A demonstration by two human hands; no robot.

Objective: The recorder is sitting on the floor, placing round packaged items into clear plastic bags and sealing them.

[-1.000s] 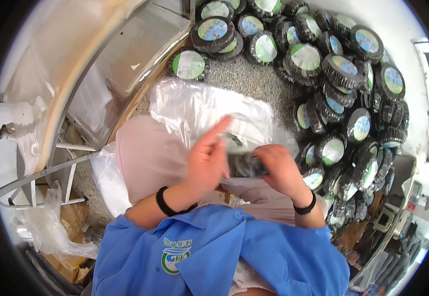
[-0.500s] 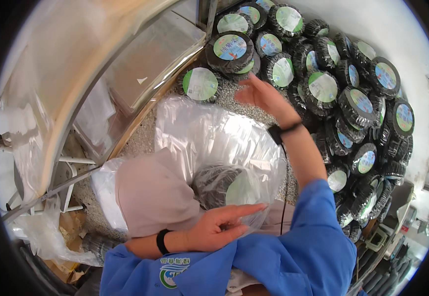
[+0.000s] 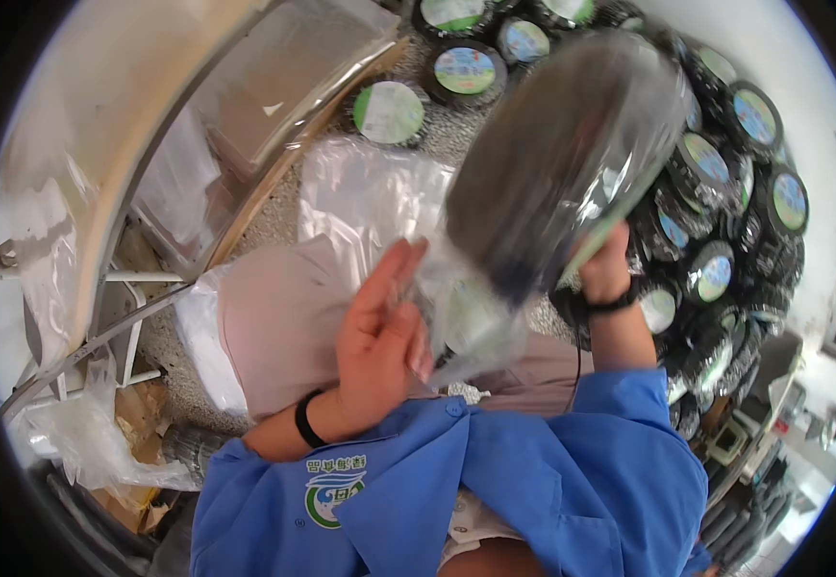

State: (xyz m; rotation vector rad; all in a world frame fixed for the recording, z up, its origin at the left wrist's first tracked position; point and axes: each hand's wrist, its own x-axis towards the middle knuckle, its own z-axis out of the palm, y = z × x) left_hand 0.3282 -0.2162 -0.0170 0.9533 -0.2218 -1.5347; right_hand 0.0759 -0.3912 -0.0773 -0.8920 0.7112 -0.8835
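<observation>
Head view:
Right hand (image 3: 606, 274): raised, fingers clamped on the dark coil (image 3: 557, 159), which sits inside a clear plastic bag (image 3: 471, 308) in front of the chest.
Left hand (image 3: 379, 341): fingers straight, spread, flat against the bag's lower end.
Behind: stacked coils (image 3: 725, 240) on the floor; pale cloth (image 3: 274, 322) over the lap.

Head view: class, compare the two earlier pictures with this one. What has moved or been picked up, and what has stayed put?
The right hand, which reached out to the pile half a second ago, has taken a dark coil and lifted it up close. The left hand has risen from the lap to the clear bag, fingers open against it. The pile of coils on the floor, the bench and the plastic sheet stayed as they were.
</observation>
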